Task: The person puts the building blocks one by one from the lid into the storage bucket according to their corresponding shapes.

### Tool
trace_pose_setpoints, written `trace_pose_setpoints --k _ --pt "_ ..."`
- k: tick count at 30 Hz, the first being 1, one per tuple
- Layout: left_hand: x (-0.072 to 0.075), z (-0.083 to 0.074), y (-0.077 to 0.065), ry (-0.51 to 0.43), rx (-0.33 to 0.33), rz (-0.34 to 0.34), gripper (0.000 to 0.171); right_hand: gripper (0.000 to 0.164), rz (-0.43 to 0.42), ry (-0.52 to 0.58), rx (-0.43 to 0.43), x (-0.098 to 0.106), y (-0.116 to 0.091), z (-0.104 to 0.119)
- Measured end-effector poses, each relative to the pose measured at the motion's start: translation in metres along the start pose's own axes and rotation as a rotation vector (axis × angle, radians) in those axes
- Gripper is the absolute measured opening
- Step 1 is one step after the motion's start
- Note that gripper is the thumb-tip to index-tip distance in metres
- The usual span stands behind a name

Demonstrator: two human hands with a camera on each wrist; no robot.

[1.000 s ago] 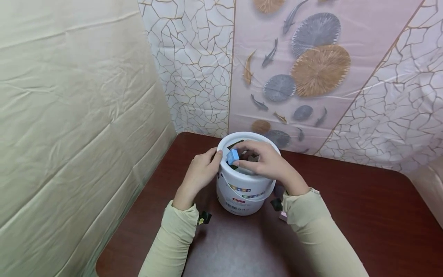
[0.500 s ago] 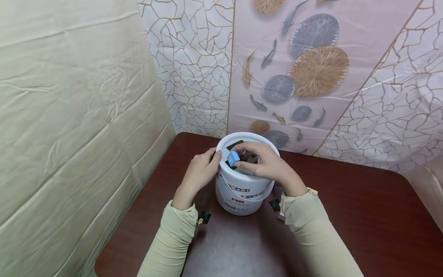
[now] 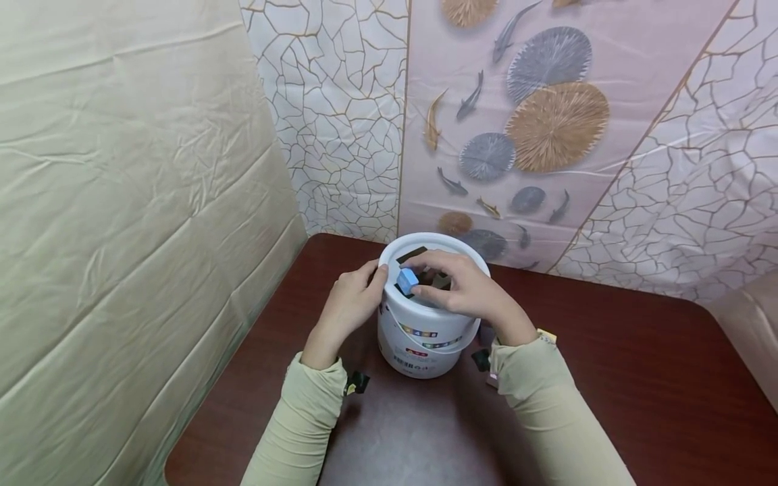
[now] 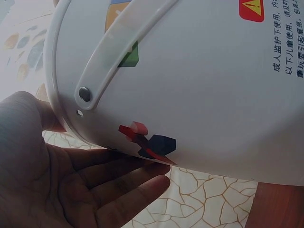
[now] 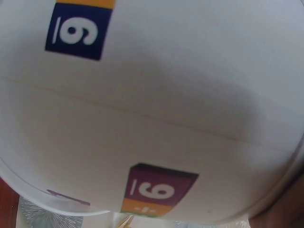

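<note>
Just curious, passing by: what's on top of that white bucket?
At the top, the right hand holds a blue block beside dark patches. That hand covers part of the top, so what lies beneath it is hidden. Contents of the white bucket can't be made out.

Reddish-brown table [image 3: 614, 364] with 1 upright white bucket [image 3: 400, 344] and 1 partly hidden pinkish object [image 3: 493, 380] nearby.

White bucket [image 3: 419, 317] with underlined 6s [image 5: 78, 31], red warning-triangle label [image 4: 251, 9], Chinese line [image 4: 277, 47] 成人监护下使用
</note>
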State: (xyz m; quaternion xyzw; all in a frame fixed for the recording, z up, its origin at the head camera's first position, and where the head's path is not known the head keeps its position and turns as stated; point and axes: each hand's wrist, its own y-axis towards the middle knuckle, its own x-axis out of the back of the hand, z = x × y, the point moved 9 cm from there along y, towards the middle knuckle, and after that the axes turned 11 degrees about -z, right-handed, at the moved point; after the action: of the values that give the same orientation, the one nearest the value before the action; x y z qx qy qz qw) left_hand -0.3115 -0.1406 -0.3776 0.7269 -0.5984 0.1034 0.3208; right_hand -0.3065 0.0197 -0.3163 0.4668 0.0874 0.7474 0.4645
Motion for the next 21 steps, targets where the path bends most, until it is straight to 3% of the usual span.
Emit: trace_pose_setpoints --k 12,17,21 --pt "0.001 0.0 0.002 0.019 -0.026 -0.012 0.054 0.032 -0.03 0.056 0.046 0.0 0.004 0.003" --pt "0.002 0.002 0.002 0.02 -0.022 -0.018 0.054 0.024 -0.141 0.078 0.019 0.009 0.003 0.001" --pt "0.002 0.003 0.001 0.012 -0.016 -0.021 0.054 0.019 -0.317 0.202 -0.025 0.027 -0.002 -0.006"
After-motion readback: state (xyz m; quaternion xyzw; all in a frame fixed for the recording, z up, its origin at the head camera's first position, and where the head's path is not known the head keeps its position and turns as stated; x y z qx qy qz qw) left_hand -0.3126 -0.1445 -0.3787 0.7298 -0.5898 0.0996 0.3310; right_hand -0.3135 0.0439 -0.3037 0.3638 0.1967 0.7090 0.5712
